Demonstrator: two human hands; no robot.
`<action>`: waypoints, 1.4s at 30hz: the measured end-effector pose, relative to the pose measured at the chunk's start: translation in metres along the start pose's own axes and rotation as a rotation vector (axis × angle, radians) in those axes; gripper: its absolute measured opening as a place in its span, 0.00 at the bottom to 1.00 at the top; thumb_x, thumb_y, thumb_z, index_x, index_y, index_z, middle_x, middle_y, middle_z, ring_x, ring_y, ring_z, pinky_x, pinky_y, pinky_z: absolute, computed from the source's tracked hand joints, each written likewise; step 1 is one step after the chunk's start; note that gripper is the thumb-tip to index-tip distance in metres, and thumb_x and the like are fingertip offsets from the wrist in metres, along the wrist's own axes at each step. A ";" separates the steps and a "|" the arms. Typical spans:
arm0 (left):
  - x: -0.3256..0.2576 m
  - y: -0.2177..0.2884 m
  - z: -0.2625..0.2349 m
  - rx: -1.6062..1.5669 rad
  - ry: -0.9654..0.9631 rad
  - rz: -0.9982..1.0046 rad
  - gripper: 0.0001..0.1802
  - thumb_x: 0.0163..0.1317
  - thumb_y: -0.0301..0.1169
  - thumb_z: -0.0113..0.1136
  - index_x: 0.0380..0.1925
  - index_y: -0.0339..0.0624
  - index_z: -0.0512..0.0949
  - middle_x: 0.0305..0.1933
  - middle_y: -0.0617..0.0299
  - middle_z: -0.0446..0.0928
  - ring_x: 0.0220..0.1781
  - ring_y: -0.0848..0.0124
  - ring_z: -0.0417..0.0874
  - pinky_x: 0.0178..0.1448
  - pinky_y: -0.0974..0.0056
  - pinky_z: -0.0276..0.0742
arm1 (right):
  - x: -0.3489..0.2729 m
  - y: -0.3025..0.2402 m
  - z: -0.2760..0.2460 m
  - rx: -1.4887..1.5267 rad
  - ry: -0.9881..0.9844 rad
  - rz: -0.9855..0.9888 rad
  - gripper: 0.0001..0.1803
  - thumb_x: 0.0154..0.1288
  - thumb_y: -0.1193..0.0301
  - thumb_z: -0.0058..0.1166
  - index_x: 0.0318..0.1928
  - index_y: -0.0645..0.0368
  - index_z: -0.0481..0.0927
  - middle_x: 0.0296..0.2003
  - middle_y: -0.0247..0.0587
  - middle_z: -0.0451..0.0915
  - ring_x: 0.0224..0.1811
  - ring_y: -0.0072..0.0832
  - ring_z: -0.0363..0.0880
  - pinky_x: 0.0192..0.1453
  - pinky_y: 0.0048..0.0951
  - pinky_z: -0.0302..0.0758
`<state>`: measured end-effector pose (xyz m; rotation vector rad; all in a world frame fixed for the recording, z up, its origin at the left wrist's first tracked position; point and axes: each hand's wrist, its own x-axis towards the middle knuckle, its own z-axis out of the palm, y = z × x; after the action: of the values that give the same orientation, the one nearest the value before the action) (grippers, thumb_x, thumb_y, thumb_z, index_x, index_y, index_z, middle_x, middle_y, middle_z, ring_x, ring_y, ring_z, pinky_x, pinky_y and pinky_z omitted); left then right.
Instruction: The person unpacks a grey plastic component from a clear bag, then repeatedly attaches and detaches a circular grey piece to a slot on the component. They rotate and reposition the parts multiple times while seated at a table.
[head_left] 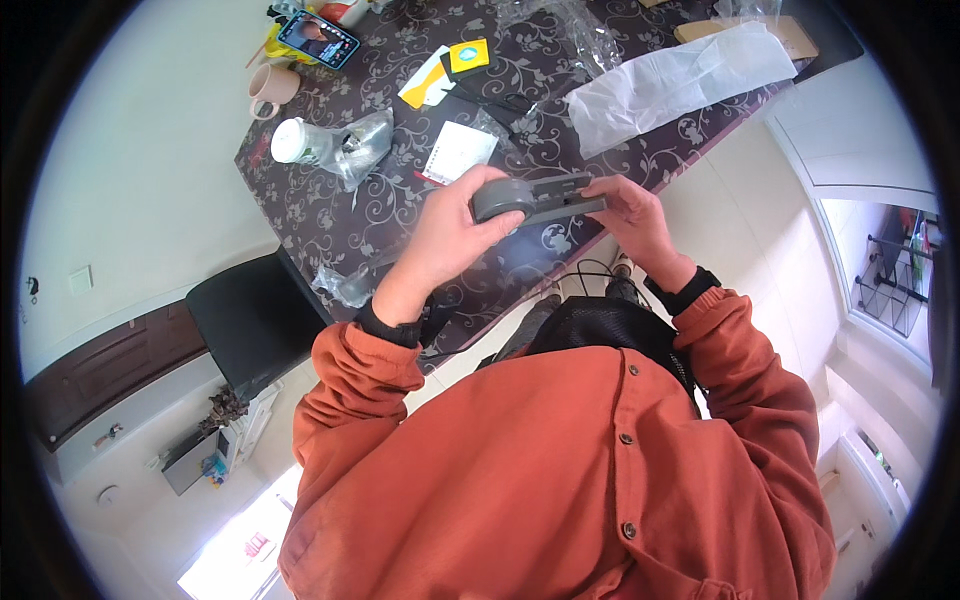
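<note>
Above the near edge of the patterned table I hold a dark grey plastic piece (553,197) with both hands. One end of it is thick and rounded; the other runs out into a flat, slotted, two-armed part. My left hand (452,225) is wrapped round the rounded end, thumb along the near side. My right hand (632,217) pinches the far tip of the slotted part between thumb and fingers. Just beyond the piece lies a white notepad (462,150) with writing on it. What exactly the grey piece is, I cannot tell.
The dark floral table (390,215) carries a pinkish mug (274,86), a lit phone (319,40), a white-lidded container in clear plastic (345,148), a yellow packet (468,55), black scissors-like tool (500,102) and a white sheet (680,90). A black chair (255,320) stands left.
</note>
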<state>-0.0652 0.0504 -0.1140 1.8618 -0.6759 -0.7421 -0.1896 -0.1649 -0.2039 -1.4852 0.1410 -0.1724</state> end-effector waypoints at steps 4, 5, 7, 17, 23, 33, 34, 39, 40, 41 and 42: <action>-0.011 -0.022 0.020 0.047 0.106 -0.070 0.18 0.58 0.29 0.66 0.46 0.37 0.72 0.37 0.58 0.79 0.37 0.76 0.77 0.44 0.68 0.74 | 0.001 0.022 -0.004 0.084 -0.003 -0.056 0.18 0.53 0.96 0.49 0.41 0.65 0.76 0.49 0.39 0.76 0.48 0.21 0.77 0.52 0.23 0.76; -0.015 -0.027 0.023 0.062 0.151 -0.031 0.18 0.58 0.29 0.66 0.46 0.37 0.72 0.38 0.57 0.80 0.38 0.75 0.78 0.44 0.68 0.74 | 0.001 0.027 -0.004 0.113 -0.007 -0.038 0.19 0.52 0.96 0.48 0.41 0.65 0.76 0.50 0.40 0.76 0.48 0.21 0.77 0.53 0.23 0.76; -0.022 -0.038 0.027 0.101 0.234 -0.045 0.19 0.57 0.28 0.66 0.46 0.37 0.72 0.40 0.56 0.80 0.38 0.74 0.79 0.43 0.68 0.75 | 0.003 0.037 -0.002 0.153 0.008 -0.030 0.18 0.52 0.96 0.48 0.40 0.65 0.75 0.51 0.40 0.76 0.48 0.20 0.77 0.53 0.22 0.75; -0.020 -0.095 0.043 0.161 0.389 0.028 0.20 0.58 0.29 0.65 0.45 0.36 0.66 0.50 0.48 0.80 0.45 0.61 0.84 0.47 0.62 0.78 | 0.022 0.051 0.001 0.447 0.001 0.484 0.11 0.58 0.83 0.48 0.41 0.57 0.73 0.52 0.34 0.75 0.39 0.13 0.70 0.40 0.15 0.67; -0.026 -0.102 0.043 0.045 0.400 0.022 0.20 0.55 0.26 0.67 0.41 0.37 0.65 0.49 0.49 0.81 0.42 0.71 0.82 0.47 0.65 0.77 | 0.038 0.051 0.013 0.264 0.051 0.648 0.10 0.66 0.75 0.56 0.35 0.54 0.66 0.38 0.30 0.73 0.41 0.17 0.74 0.45 0.23 0.79; -0.040 -0.099 0.054 -0.155 0.441 -0.093 0.22 0.55 0.21 0.59 0.47 0.39 0.61 0.50 0.52 0.77 0.47 0.73 0.74 0.56 0.66 0.69 | 0.063 0.042 0.010 0.523 -0.380 0.981 0.22 0.73 0.71 0.44 0.63 0.69 0.65 0.54 0.47 0.73 0.53 0.34 0.77 0.59 0.35 0.78; -0.041 -0.096 0.056 -0.191 0.427 -0.092 0.24 0.56 0.21 0.58 0.51 0.39 0.61 0.50 0.52 0.76 0.48 0.73 0.74 0.58 0.65 0.68 | 0.065 0.041 0.010 0.548 -0.402 0.978 0.22 0.73 0.71 0.44 0.63 0.69 0.65 0.54 0.47 0.73 0.54 0.35 0.77 0.59 0.36 0.78; -0.048 -0.076 0.061 -0.227 0.316 -0.141 0.38 0.59 0.25 0.56 0.69 0.40 0.52 0.54 0.54 0.71 0.52 0.69 0.72 0.61 0.63 0.66 | 0.068 0.030 0.016 0.617 -0.467 0.926 0.23 0.73 0.71 0.44 0.64 0.71 0.63 0.56 0.49 0.72 0.57 0.35 0.75 0.64 0.38 0.75; -0.049 -0.072 0.062 -0.168 0.296 -0.134 0.38 0.59 0.25 0.56 0.69 0.40 0.52 0.54 0.53 0.71 0.53 0.68 0.72 0.61 0.63 0.66 | 0.069 0.027 0.019 0.625 -0.478 0.915 0.23 0.73 0.71 0.44 0.64 0.71 0.63 0.57 0.49 0.71 0.58 0.34 0.74 0.65 0.40 0.73; -0.050 -0.069 0.063 -0.104 0.285 -0.107 0.39 0.59 0.26 0.56 0.70 0.39 0.51 0.54 0.53 0.71 0.53 0.67 0.72 0.61 0.62 0.66 | 0.069 0.023 0.021 0.622 -0.481 0.910 0.24 0.73 0.71 0.44 0.64 0.71 0.63 0.57 0.49 0.71 0.58 0.34 0.74 0.66 0.40 0.73; -0.048 -0.066 0.065 0.079 0.306 -0.036 0.40 0.60 0.29 0.56 0.71 0.40 0.51 0.51 0.50 0.71 0.52 0.61 0.72 0.59 0.60 0.67 | 0.070 0.020 0.023 0.619 -0.485 0.905 0.24 0.73 0.72 0.44 0.64 0.71 0.63 0.57 0.49 0.71 0.58 0.33 0.74 0.66 0.40 0.73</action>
<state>-0.1366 0.0719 -0.1873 2.0098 -0.4817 -0.4441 -0.1157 -0.1550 -0.2209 -0.7061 0.3177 0.8050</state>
